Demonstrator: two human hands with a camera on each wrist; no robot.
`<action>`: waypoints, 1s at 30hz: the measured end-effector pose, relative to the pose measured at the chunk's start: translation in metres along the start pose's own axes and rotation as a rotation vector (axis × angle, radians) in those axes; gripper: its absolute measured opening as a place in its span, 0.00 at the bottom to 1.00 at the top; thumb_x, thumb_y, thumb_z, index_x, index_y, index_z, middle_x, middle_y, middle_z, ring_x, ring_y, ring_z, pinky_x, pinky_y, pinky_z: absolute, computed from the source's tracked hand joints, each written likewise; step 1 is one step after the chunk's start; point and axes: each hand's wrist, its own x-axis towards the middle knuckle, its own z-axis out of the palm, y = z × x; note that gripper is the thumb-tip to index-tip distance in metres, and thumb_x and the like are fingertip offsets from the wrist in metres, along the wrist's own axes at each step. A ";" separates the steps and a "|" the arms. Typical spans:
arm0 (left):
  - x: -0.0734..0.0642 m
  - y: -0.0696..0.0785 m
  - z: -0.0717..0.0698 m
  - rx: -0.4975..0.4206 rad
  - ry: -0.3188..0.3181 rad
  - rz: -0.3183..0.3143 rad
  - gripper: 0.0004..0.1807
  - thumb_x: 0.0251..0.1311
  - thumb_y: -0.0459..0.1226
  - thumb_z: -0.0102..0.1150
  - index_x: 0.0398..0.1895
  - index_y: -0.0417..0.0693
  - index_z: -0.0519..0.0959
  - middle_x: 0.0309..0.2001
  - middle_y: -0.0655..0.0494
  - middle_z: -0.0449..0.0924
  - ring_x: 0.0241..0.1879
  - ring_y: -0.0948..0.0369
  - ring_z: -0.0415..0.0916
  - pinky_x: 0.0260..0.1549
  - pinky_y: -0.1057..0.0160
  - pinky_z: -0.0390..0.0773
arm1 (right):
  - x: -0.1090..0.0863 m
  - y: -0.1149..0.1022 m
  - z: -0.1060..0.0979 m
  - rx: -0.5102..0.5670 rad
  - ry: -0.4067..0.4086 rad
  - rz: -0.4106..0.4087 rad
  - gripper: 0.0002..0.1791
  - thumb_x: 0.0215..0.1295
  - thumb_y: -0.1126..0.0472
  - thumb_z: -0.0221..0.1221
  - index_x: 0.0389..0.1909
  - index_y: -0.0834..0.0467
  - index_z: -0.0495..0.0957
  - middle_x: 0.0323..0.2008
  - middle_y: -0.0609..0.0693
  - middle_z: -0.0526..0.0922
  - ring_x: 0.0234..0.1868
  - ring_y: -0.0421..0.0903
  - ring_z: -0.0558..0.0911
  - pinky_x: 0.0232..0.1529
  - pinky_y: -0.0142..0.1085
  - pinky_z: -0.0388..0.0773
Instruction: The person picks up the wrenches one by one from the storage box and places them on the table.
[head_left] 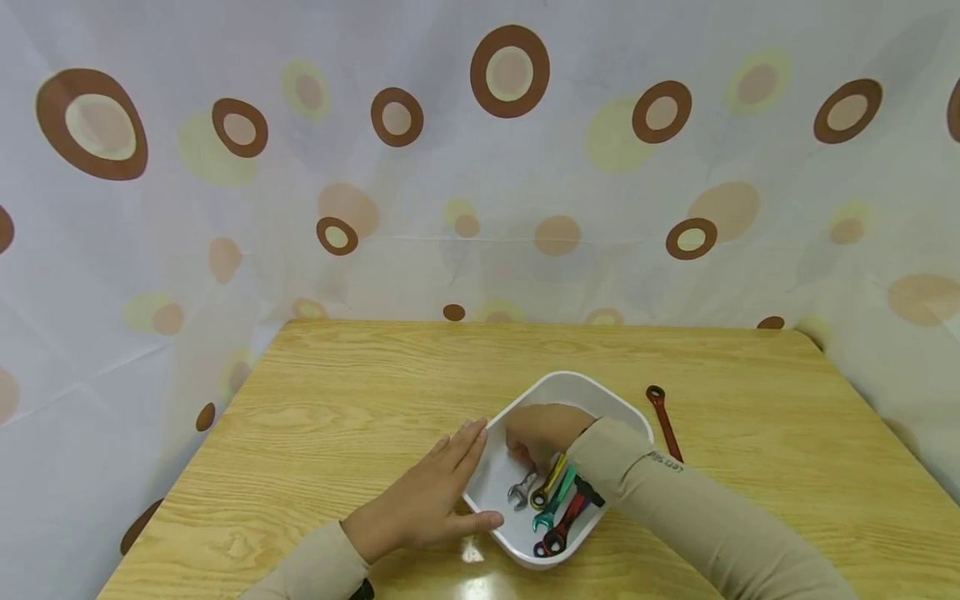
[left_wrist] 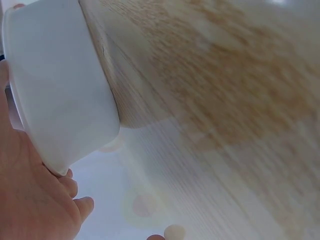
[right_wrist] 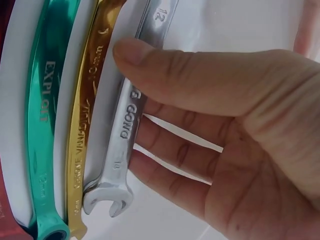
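A white plastic bin (head_left: 517, 546) stands on the table, holding several wrenches. My right hand (head_left: 543, 429) reaches down into it and pinches a silver combination wrench (right_wrist: 127, 115), thumb across the shank and fingers along its other side. Next to that lie a gold wrench (right_wrist: 85, 107), a green ratcheting wrench (right_wrist: 47, 110) and a red one (right_wrist: 10, 220). In the head view, the sleeve covers part of these tools. My left hand (head_left: 427, 500) rests against the bin's left side, fingers straight along the rim and thumb spread toward the near corner.
Right of the bin, a red ratcheting wrench (head_left: 663, 421) lies on the wooden table (head_left: 360, 375), partly behind the right sleeve (head_left: 697, 508). A dark T-shaped piece (head_left: 588, 492) sits inside the bin near its right wall. A patterned curtain (head_left: 420, 192) hangs behind the table.
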 end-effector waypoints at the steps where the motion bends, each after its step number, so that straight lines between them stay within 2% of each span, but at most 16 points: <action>1: 0.000 0.000 0.000 -0.002 -0.002 0.000 0.56 0.59 0.71 0.38 0.76 0.41 0.39 0.77 0.52 0.29 0.75 0.54 0.33 0.71 0.50 0.47 | 0.000 0.001 0.000 0.011 -0.009 -0.003 0.14 0.42 0.68 0.75 0.14 0.53 0.78 0.17 0.40 0.77 0.21 0.37 0.69 0.24 0.29 0.70; 9: 0.000 0.000 0.001 -0.006 -0.009 0.000 0.56 0.60 0.71 0.38 0.76 0.40 0.39 0.77 0.49 0.32 0.75 0.53 0.33 0.71 0.50 0.47 | 0.004 0.008 0.002 0.077 -0.035 -0.028 0.10 0.45 0.69 0.73 0.16 0.52 0.84 0.18 0.38 0.80 0.22 0.35 0.73 0.27 0.28 0.74; 18: 0.001 0.001 0.000 0.001 -0.002 0.009 0.55 0.60 0.70 0.38 0.76 0.40 0.40 0.77 0.49 0.32 0.75 0.52 0.34 0.71 0.48 0.49 | 0.006 0.008 0.001 0.165 -0.054 -0.056 0.10 0.47 0.69 0.72 0.16 0.51 0.85 0.18 0.39 0.81 0.23 0.35 0.74 0.27 0.26 0.74; 25: 0.001 0.001 0.001 0.006 -0.002 0.004 0.56 0.60 0.71 0.38 0.76 0.40 0.39 0.77 0.51 0.30 0.75 0.52 0.33 0.71 0.49 0.48 | 0.006 0.013 -0.004 0.172 -0.047 -0.147 0.07 0.49 0.67 0.71 0.21 0.52 0.85 0.22 0.38 0.82 0.27 0.34 0.74 0.34 0.27 0.76; 30: 0.001 0.001 0.001 0.028 0.004 0.008 0.56 0.60 0.71 0.37 0.76 0.39 0.40 0.77 0.48 0.33 0.75 0.51 0.35 0.71 0.49 0.48 | -0.001 0.021 -0.011 0.198 -0.005 -0.241 0.07 0.52 0.68 0.69 0.23 0.53 0.85 0.23 0.38 0.81 0.28 0.33 0.75 0.35 0.27 0.75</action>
